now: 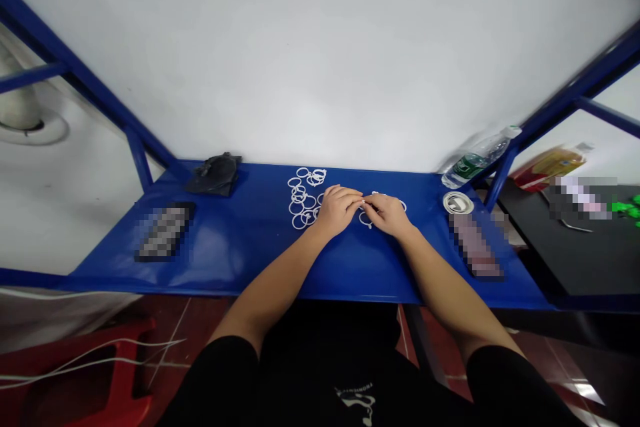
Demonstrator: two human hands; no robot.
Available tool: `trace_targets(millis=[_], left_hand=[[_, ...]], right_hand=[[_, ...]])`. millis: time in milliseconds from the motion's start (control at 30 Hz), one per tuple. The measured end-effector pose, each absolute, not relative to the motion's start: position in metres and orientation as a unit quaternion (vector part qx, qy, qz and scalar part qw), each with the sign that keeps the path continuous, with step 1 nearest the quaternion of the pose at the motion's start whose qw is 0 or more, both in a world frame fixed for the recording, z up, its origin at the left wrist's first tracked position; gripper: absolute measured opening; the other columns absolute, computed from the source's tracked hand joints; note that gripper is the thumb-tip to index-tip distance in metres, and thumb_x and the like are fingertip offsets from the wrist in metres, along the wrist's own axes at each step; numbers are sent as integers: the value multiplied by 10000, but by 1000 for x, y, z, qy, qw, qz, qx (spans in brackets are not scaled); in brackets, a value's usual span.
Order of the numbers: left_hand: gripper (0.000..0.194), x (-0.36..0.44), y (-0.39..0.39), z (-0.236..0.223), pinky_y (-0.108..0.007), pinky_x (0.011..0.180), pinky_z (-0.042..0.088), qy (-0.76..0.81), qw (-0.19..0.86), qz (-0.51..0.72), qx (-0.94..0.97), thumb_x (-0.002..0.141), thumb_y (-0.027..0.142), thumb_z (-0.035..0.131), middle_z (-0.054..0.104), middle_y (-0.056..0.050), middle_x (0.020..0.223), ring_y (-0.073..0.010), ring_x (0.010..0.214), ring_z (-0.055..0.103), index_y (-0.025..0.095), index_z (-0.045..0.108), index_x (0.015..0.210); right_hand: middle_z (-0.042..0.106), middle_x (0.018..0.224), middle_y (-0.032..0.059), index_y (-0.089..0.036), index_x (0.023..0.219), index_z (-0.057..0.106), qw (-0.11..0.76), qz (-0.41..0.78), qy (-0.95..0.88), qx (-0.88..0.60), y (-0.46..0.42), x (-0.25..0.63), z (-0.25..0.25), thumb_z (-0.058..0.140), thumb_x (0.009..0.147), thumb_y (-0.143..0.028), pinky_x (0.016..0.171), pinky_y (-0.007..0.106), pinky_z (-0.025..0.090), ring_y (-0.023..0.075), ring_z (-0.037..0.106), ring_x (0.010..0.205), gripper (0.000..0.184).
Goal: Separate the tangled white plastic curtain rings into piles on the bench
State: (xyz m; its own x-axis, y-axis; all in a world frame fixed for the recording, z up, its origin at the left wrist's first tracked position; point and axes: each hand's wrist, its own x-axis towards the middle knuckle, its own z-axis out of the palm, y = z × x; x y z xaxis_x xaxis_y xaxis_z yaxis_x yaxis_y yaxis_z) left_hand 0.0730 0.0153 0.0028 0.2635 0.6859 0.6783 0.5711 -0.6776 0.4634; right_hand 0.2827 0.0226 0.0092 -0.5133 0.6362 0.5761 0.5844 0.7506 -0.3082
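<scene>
My left hand (340, 209) and my right hand (389, 212) meet over the blue table, fingertips pinched together. A sliver of white shows between them, apparently part of a white ring; most of it is hidden by the fingers. Left of my left hand lies a loose spread of thin white rings (297, 207), several overlapping, with small tabs on some. Under and beside my right hand are more white rings (365, 218), partly covered by its fingers.
The blue tabletop (240, 247) meets a white wall at the back. A crumpled black bag (217, 173) and a blurred-out dark object (165, 232) lie left. To the right are a water bottle (480, 157), a white roll (457, 203) and another blurred-out object (476, 245). Blue metal posts flank both sides.
</scene>
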Motion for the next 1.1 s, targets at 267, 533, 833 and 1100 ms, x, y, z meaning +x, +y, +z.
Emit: trace_targets(millis=[267,533,833,1100], left_hand=[[165,74,14,5,-478,1161,427,405,71,445,795,1045,272,635,826,-4,1083,-196,1045,745,264,780,968],[159,44,32,7,-500,1127,426,510,37,408,757,992,292,700,787,-56,1199,-274,1183,676,259,795,1115],[197,33,35,4,-577,1223,309,586,94,253,764,979,310,673,728,-64,1342,-307,1328,589,277,799,1126],[231,26,35,-1,-594,1243,258,604,77,183,772,903,204,657,692,-82,1407,-324,1368,550,277,814,1057]], right_hand=[[763,825,60,-216,980,739,352,30,-868,-350,20,280,13,523,1073,-322,663,317,494,195,688,705,258],[727,720,37,-215,808,712,396,7,-825,-402,27,297,20,609,1000,-345,603,300,463,170,656,630,254],[722,679,21,-227,784,724,462,-36,-786,-408,23,301,31,621,987,-323,582,292,473,163,654,592,247],[751,733,23,-224,854,753,426,-16,-822,-378,23,296,25,627,1001,-301,605,292,479,165,682,635,209]])
